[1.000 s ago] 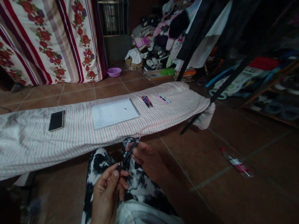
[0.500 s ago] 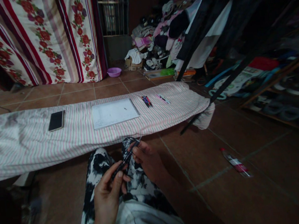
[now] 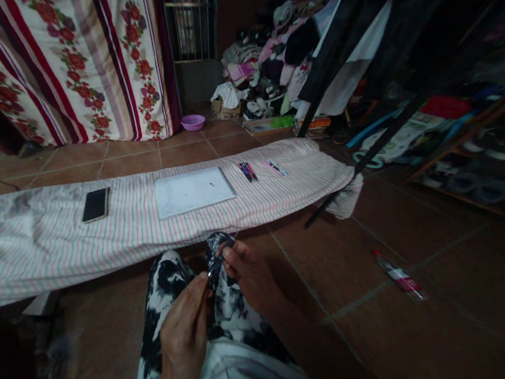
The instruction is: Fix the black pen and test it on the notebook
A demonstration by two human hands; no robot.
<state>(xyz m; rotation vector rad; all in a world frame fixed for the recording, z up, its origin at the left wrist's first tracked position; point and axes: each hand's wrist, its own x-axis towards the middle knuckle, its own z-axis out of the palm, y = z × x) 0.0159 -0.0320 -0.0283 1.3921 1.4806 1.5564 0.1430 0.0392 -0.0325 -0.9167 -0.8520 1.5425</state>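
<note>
Gripping a pen (image 3: pixel 217 260) at both ends: left hand (image 3: pixel 184 334) pinched on the near end, right hand (image 3: pixel 249 275) on the far tip. Held low over the lap. Ahead of the hands, on the worktop (image 3: pixel 49 243): notebook (image 3: pixel 193 191), phone (image 3: pixel 95 204) further left.

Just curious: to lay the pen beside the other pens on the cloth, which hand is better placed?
Probably the right hand: it holds the pen by its far end, nearer the other pens than the left hand.
</note>
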